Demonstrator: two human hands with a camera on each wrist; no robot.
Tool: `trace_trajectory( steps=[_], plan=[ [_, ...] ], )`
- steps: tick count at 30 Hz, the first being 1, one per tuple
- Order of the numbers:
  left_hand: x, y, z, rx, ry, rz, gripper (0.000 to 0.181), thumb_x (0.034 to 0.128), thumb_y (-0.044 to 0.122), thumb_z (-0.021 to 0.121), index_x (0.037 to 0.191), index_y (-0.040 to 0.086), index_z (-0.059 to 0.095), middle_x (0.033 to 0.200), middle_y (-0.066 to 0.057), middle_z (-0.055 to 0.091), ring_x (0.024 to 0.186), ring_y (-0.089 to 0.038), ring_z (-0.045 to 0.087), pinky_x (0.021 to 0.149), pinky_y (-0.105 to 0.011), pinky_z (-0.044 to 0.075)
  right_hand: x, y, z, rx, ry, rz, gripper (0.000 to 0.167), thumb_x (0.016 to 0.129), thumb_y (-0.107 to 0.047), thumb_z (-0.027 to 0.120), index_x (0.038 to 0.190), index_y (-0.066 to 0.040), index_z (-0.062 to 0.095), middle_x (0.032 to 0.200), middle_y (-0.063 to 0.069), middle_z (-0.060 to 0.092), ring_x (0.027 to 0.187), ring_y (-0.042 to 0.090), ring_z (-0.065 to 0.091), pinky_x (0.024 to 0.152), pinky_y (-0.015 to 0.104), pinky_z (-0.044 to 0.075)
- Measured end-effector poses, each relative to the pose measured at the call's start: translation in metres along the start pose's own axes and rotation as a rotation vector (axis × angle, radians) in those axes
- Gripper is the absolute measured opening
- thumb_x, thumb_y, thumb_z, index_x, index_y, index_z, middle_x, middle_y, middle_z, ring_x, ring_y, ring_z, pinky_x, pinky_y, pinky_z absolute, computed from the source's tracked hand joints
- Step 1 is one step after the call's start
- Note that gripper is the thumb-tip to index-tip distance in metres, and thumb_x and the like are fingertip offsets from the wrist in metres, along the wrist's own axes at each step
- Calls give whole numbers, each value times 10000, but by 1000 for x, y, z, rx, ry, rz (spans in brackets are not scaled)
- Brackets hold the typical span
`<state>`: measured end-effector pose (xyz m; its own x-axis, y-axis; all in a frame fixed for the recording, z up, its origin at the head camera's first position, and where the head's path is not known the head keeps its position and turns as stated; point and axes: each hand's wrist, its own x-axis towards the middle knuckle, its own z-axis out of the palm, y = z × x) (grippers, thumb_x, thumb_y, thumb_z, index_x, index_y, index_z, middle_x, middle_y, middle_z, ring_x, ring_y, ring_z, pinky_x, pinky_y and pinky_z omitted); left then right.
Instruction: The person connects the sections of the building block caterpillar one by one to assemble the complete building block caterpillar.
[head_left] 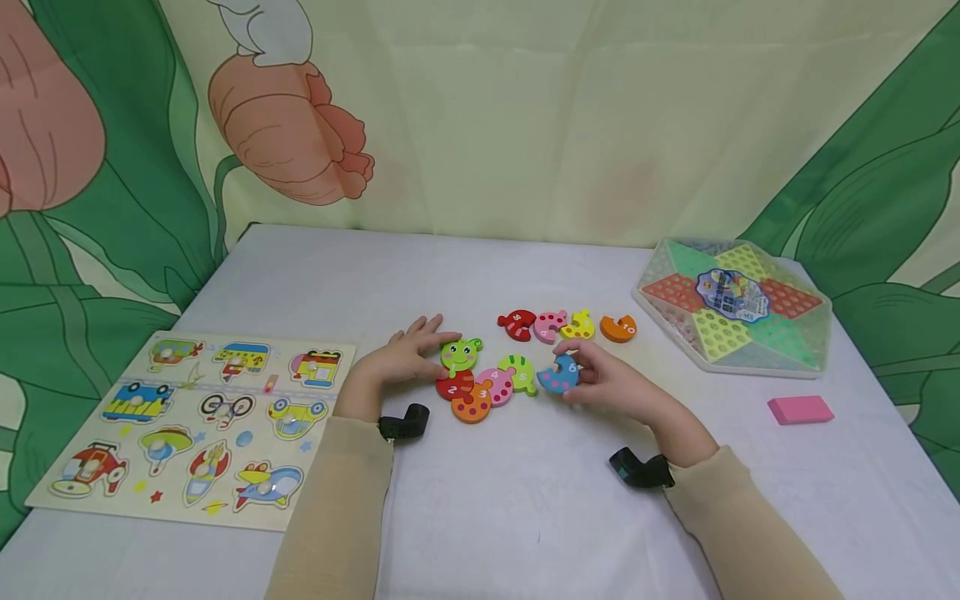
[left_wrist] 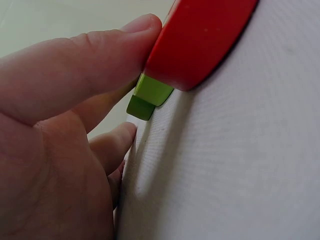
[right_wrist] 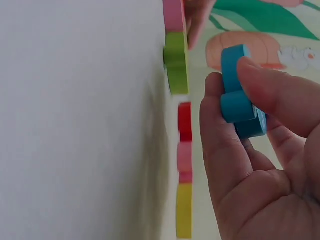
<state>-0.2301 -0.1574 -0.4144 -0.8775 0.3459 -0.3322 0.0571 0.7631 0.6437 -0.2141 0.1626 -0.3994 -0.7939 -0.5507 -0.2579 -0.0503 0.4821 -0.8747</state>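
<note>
A curved chain of numbered puzzle pieces lies on the white cloth: a green smiling head point(head_left: 459, 357), a red piece point(head_left: 452, 388), an orange one point(head_left: 471, 407), a pink one point(head_left: 496, 388) and a striped green one point(head_left: 519, 373). At the chain's left end my left hand point(head_left: 397, 358) has its fingers extended; the thumb touches the red piece's edge point(left_wrist: 200, 45), the index finger lies by the head. My right hand point(head_left: 615, 382) pinches a blue dotted puzzle piece point(head_left: 557, 377) between thumb and fingers, raised off the cloth in the right wrist view, just right of the striped green piece.
Behind the chain are loose red point(head_left: 517, 325), pink point(head_left: 550, 327), yellow point(head_left: 578, 325) and orange point(head_left: 618, 329) pieces. A vehicle puzzle board point(head_left: 180, 429) lies left. To the right are a hexagonal board-game box point(head_left: 731, 304) and a pink block point(head_left: 800, 410).
</note>
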Motion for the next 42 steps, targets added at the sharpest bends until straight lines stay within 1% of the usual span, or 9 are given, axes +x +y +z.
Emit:
trace_trajectory(
  steps=[3, 6, 9, 11, 18, 24, 31, 36, 42],
  plan=[
    [0, 0, 0, -1, 0, 3, 636, 771, 237, 636, 1366, 275, 413, 1546, -38, 65, 1415, -262, -83, 1109, -548, -56, 1, -3, 7, -35, -1, 24, 550, 825, -147, 651, 1295, -153, 365, 1246, 160, 465, 959, 235, 569, 825, 315, 519],
    [0, -1, 0, -3, 0, 4, 634, 771, 234, 634, 1365, 273, 414, 1545, -41, 65, 1414, -263, -83, 1109, -547, -56, 0, -4, 12, -43, -11, 48, 541, 846, -167, 627, 1316, -178, 359, 1311, 165, 427, 1092, 285, 533, 908, 375, 488],
    [1, -1, 1, -2, -1, 3, 633, 773, 234, 632, 1365, 274, 413, 1546, -39, 65, 1415, -258, -85, 1111, -543, -56, 0, -6, 17, -46, -19, 74, 538, 856, -177, 616, 1325, -201, 353, 1319, 160, 418, 1157, 301, 498, 942, 394, 461],
    [2, -1, 1, 0, -2, 4, 630, 776, 237, 631, 1366, 273, 413, 1546, -40, 64, 1415, -255, -84, 1113, -540, -55, 0, -7, 19, -43, -27, 81, 537, 851, -178, 621, 1319, -197, 358, 1305, 154, 426, 1128, 288, 515, 928, 383, 474],
    [1, 0, 0, 8, -5, 15, 620, 786, 241, 620, 1369, 258, 411, 1545, -57, 57, 1414, -266, -82, 1112, -542, -49, 2, -9, 24, -6, -38, 69, 525, 817, -116, 642, 1275, -138, 386, 1228, 143, 444, 890, 192, 567, 789, 283, 521],
    [2, -1, 0, 7, -4, 16, 620, 786, 237, 618, 1369, 262, 410, 1545, -52, 57, 1414, -266, -83, 1113, -540, -50, 5, -7, 27, -41, -13, 81, 515, 804, -146, 671, 1257, -155, 425, 1210, 124, 465, 874, 181, 577, 768, 285, 526],
    [1, -2, -1, 7, -7, 19, 620, 786, 239, 617, 1370, 258, 410, 1545, -60, 53, 1413, -275, -81, 1110, -548, -51, 6, -5, 29, -62, 5, 86, 538, 803, -173, 674, 1288, -169, 441, 1239, 108, 471, 826, 171, 572, 735, 267, 512],
    [2, -2, 0, 3, -6, 19, 622, 785, 241, 621, 1369, 259, 411, 1545, -56, 54, 1414, -270, -82, 1111, -544, -53, 4, -7, 31, -93, 16, 88, 541, 803, -187, 673, 1302, -189, 461, 1039, 94, 548, 695, 166, 525, 650, 262, 467],
    [2, -2, 0, 9, -7, 17, 623, 786, 247, 623, 1371, 258, 408, 1545, -59, 54, 1413, -273, -83, 1110, -546, -54, 4, -9, 32, -164, 44, 73, 545, 803, -208, 673, 1306, -186, 465, 780, 58, 467, 596, 164, 427, 548, 241, 373]
  ],
)
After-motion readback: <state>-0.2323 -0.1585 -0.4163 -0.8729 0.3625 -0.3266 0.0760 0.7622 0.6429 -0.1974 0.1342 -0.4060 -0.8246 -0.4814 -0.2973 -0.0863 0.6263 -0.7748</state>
